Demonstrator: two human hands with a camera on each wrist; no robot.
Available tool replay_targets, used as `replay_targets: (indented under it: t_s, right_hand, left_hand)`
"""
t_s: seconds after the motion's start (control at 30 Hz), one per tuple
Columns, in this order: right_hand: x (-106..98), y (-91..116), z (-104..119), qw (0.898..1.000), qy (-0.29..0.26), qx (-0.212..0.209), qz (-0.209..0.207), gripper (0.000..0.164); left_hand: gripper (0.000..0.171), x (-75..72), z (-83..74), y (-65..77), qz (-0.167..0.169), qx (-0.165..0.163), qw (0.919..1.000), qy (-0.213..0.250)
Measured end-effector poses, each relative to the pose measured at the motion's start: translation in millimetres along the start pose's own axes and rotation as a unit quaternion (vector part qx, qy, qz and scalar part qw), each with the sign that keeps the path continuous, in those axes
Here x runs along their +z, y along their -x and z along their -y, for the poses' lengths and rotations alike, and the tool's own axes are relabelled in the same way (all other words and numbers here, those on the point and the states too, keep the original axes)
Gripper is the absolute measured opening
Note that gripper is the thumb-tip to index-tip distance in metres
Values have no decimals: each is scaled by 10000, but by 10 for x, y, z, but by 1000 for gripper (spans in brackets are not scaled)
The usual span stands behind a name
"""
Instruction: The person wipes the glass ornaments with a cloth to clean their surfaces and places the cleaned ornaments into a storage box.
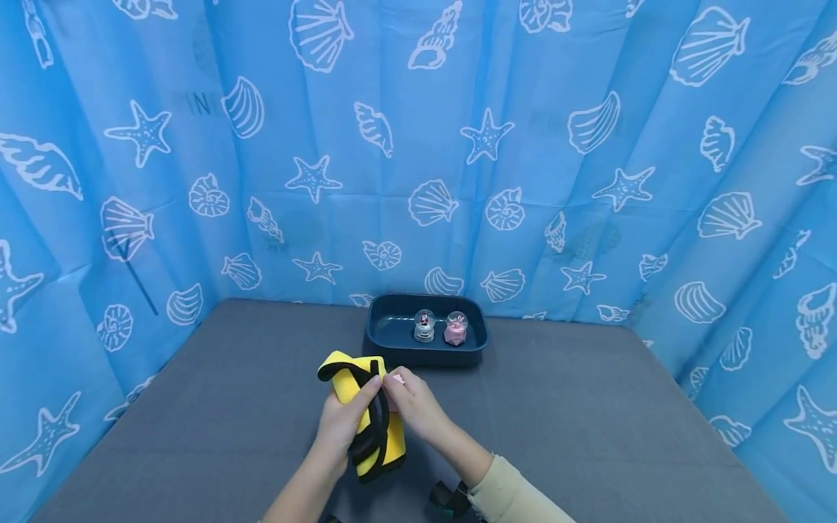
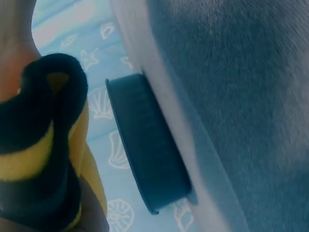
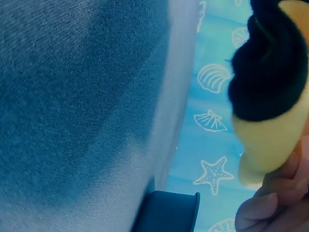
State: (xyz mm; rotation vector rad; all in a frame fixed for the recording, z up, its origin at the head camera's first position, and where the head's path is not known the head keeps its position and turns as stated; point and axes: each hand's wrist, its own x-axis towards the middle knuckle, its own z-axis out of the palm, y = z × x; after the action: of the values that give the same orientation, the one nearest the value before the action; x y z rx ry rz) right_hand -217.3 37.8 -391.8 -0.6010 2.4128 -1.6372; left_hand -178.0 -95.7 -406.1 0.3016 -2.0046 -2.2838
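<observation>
Over the front middle of the table, my left hand (image 1: 340, 428) grips a yellow cloth with black edging (image 1: 395, 436), its thumb pressed on top. The cloth hangs in folds and fills the left side of the left wrist view. My right hand (image 1: 415, 407) is close against the cloth's right side with curled fingers. Between its fingertips a bit of a small pink object (image 1: 398, 378) shows; the rest is hidden by fingers and cloth. In the right wrist view, the curled fingers (image 3: 275, 200) sit just under the yellow part of the cloth.
Behind the hands stands a dark blue tray (image 1: 425, 357) holding a white-based snow globe (image 1: 424, 327) and a pink-based snow globe (image 1: 455, 329). A small dark object (image 1: 447, 498) lies by the right sleeve. A blue shell-patterned curtain (image 1: 418, 145) closes off the grey table's (image 1: 588, 414) far side.
</observation>
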Motion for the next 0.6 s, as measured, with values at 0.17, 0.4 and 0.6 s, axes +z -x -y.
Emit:
replay_targets:
  t_s: [0.17,0.4,0.6]
  right_hand:
    - [15,16,-21,9973,645,-271,202,25]
    - [-3,43,-39,9850,1197,-1167,420,25]
    - [-21,38,-95,9853,616,-1492,561,26]
  left_hand:
    - [64,6,-21,8,-274,-233,9985,407]
    - [58,-52,-59,0,-206,-504,9957,755]
    - [59,-95,-94,17,196,-532,9905,1256]
